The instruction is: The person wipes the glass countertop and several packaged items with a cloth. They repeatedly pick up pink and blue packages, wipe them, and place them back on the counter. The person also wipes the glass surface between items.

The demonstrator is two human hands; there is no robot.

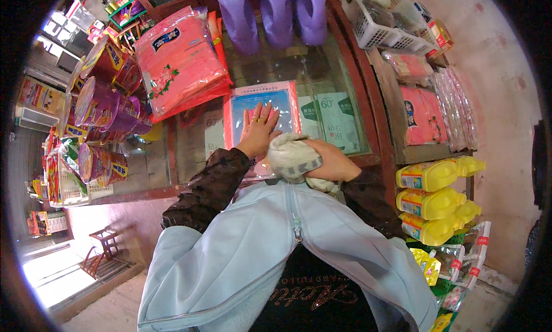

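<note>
My left hand lies flat, fingers spread and a ring on one of them, on a plastic-wrapped package with a blue and pink front. That package rests on the glass-topped counter right before me. In my right hand is a bunched off-white cloth with a grey-patterned band. The cloth is just right of my left hand, over the package's near edge; whether it touches the package I cannot tell. Under the glass, pale green boxes bear writing.
Pink plastic-wrapped packages are stacked left of the blue one. Purple boots or similar molded items stand at the far edge. Instant-noodle tubs crowd the left. On the right are a white plastic basket and yellow jugs.
</note>
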